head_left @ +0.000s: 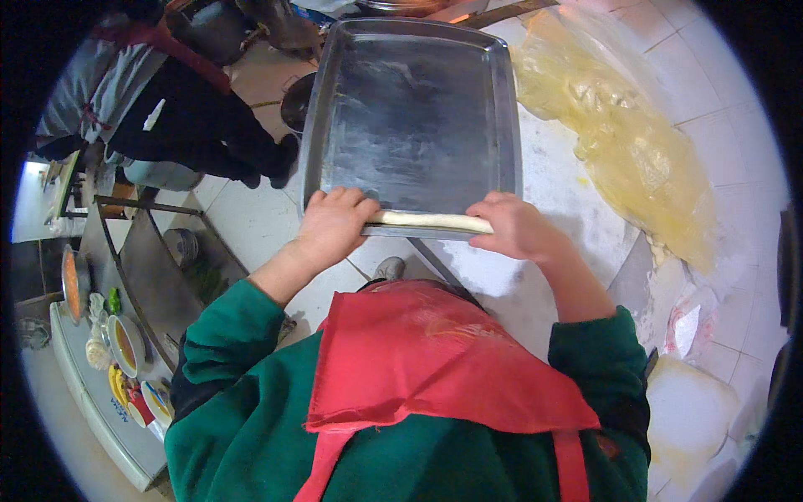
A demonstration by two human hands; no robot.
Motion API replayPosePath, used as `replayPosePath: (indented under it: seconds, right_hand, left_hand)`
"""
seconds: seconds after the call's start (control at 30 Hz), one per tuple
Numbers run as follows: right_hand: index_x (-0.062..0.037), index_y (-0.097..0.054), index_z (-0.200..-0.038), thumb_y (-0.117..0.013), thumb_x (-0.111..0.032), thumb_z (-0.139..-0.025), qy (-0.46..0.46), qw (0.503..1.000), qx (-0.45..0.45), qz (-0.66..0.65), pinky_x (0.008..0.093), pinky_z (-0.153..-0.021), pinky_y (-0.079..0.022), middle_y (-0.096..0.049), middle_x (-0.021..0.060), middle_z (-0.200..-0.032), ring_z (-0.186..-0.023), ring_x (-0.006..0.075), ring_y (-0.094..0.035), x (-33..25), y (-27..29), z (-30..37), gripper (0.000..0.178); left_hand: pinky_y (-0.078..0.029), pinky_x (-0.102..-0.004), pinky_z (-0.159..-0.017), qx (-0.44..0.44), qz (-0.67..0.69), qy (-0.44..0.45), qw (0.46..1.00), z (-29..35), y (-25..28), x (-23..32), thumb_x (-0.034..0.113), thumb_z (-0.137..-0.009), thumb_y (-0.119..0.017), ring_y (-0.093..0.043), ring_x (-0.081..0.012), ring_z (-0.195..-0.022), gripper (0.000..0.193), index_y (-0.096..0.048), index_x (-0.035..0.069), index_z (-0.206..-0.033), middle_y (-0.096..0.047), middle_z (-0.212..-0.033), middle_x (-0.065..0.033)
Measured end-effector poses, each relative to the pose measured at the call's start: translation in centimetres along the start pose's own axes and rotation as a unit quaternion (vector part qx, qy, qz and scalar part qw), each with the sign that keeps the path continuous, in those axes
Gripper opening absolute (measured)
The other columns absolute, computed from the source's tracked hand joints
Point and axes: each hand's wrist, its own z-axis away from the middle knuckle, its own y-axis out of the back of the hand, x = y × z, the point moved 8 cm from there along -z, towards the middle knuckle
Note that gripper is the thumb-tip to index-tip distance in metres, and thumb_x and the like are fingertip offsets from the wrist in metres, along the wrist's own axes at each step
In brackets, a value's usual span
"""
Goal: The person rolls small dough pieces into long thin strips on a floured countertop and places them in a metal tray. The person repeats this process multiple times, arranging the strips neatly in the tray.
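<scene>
A thin, pale rope of dough (pixel 428 220) lies crosswise along the near inner edge of a large dark metal baking tray (pixel 410 125). My left hand (pixel 336 222) has its fingers curled round the left end of the rope, at the tray's near left corner. Round the right end, at the near right corner, closes my right hand (pixel 517 224). Both palms hide the tips of the dough. Whitish smears of flour or grease mark the tray's bare bottom.
A crumpled clear plastic sheet (pixel 623 151) with yellowish stuff lies on the floury white surface (pixel 544 151) to the right. Another person (pixel 159 100) stands at the far left. A counter (pixel 96 402) at left carries several bowls. A white lidded tub (pixel 690 406) sits at lower right.
</scene>
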Motion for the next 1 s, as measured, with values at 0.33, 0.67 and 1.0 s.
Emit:
replayPosePath:
  seconds: [0.33, 0.67, 1.0]
  right_hand:
    - [-0.0126, -0.065, -0.104, -0.059, -0.019, -0.081, -0.128, 0.975, -0.178, -0.031, 0.0383, -0.083, -0.047, -0.062, 0.0106, -0.098, -0.097, 0.0306, -0.058, 1.1, -2.3, -2.9, 0.024]
    - [-0.0101, -0.062, -0.109, -0.051, -0.012, -0.085, -0.133, 0.981, -0.092, -0.103, 0.0396, -0.085, -0.047, -0.063, 0.0138, -0.102, -0.098, 0.0319, -0.059, 0.4, -3.5, -1.9, 0.026]
    - [-0.005, -0.059, -0.111, -0.063, -0.023, -0.082, -0.108, 0.993, 0.023, -0.029, 0.0432, -0.086, -0.046, -0.059, 0.0181, -0.099, -0.097, 0.037, -0.057, -2.2, -2.7, 1.3, 0.035]
  left_hand:
    - [-0.04, -0.0393, -0.078, 0.047, 0.018, 0.064, 0.997, -0.2, -1.6, -1.7, 0.02, -0.062, -0.077, -0.056, -0.0235, -0.096, 0.04, -0.061, 0.019, -0.099, -0.057, -0.094, -0.0022]
    - [-0.041, -0.0398, -0.08, 0.058, -0.003, 0.059, 0.997, -0.5, -1.0, -0.5, 0.026, -0.063, -0.079, -0.056, -0.026, -0.095, 0.046, -0.061, 0.017, -0.103, -0.058, -0.096, -0.0044]
    - [-0.045, -0.0412, -0.08, -0.028, 0.035, 0.008, 0.999, -0.8, 0.0, 2.2, 0.031, -0.068, -0.076, -0.057, -0.0274, -0.099, 0.041, -0.06, 0.012, -0.101, -0.059, -0.099, -0.0081]
